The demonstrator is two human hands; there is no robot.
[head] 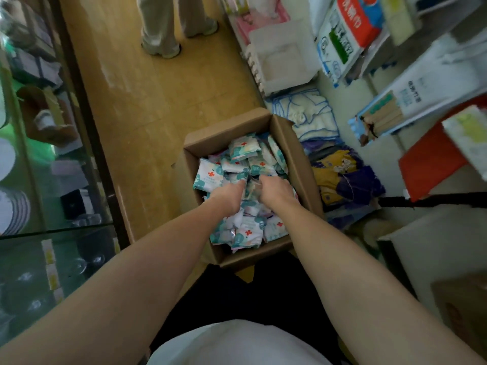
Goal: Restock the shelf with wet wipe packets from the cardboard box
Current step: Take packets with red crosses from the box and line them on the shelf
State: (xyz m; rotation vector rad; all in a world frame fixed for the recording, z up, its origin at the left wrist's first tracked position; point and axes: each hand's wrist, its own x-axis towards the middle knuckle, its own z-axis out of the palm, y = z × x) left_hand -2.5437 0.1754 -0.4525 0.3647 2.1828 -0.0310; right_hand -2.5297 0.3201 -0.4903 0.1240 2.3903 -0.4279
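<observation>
An open cardboard box stands on the wooden floor below me, filled with several white and teal wet wipe packets marked with red crosses. Both my hands reach down into the middle of the pile. My left hand and my right hand sit close together, fingers curled down around a bunch of packets between them. The fingertips are buried among the packets. The shelf rises on the right.
The shelves on the right hold boxed and bagged goods, with folded cloths and a purple and yellow bundle at floor level beside the box. A glass display case runs along the left. Another person's legs stand in the aisle ahead.
</observation>
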